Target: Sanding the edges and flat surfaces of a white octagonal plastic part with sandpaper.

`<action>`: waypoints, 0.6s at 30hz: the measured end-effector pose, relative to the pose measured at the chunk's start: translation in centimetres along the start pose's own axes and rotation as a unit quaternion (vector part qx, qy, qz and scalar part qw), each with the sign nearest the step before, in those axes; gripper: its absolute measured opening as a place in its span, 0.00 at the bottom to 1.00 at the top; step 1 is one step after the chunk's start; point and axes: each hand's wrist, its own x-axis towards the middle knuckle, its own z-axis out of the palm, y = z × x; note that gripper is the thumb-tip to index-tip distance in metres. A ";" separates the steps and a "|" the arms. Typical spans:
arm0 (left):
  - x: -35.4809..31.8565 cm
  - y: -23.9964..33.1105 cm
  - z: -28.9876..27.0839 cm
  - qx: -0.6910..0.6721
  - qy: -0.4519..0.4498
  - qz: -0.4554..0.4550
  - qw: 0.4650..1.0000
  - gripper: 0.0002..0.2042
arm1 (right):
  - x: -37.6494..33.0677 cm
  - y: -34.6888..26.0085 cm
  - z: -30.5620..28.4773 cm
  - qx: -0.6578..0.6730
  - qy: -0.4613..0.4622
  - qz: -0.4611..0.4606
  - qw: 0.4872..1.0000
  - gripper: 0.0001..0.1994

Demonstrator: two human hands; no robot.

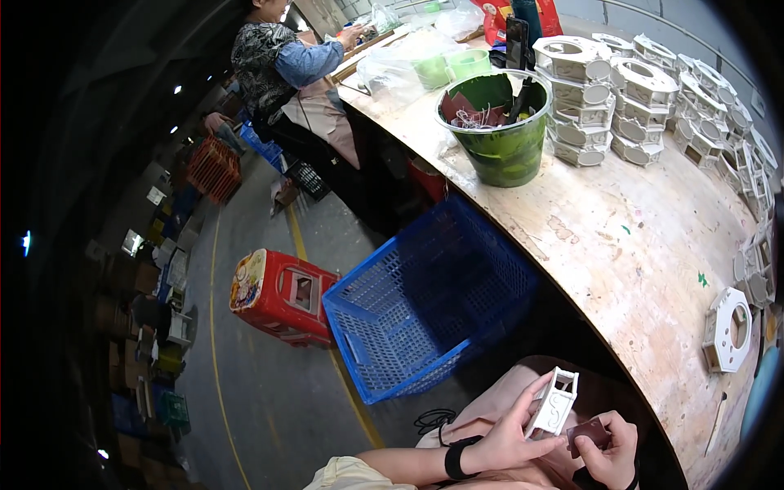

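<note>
Nearest, over the lap, the left hand point(506, 441) grips a white moulded plastic frame piece point(553, 402) upright; just right of it the right hand point(608, 453) closes on a small dark brown block point(590, 433). Beyond the frame piece stands a blue plastic lattice crate point(425, 298), the worn wooden table point(621, 229) to its right. Farther along the table sit a green plastic bucket point(502, 147) and stacked white housings point(604, 98).

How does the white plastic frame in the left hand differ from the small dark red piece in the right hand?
The white plastic frame is larger, open and boxy, held upright above the lap; the small dark red piece is compact, solid-looking and sits lower. The left hand pinches the frame's edge; the right hand cups the piece. Both are hand-held.
</note>
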 end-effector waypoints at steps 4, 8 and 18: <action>0.3 -1.0 -0.4 -0.015 0.010 0.040 0.999 0.38 | 1.6 -1.7 0.1 0.002 -0.060 -0.146 0.987 0.04; 0.4 -1.6 -0.5 -0.044 0.018 0.027 0.999 0.36 | 0.6 -1.1 0.8 0.101 -0.126 0.029 0.986 0.05; 0.0 -1.9 0.4 -0.051 0.003 0.013 0.999 0.36 | 0.2 -1.0 1.9 -0.017 -0.099 -0.100 0.990 0.06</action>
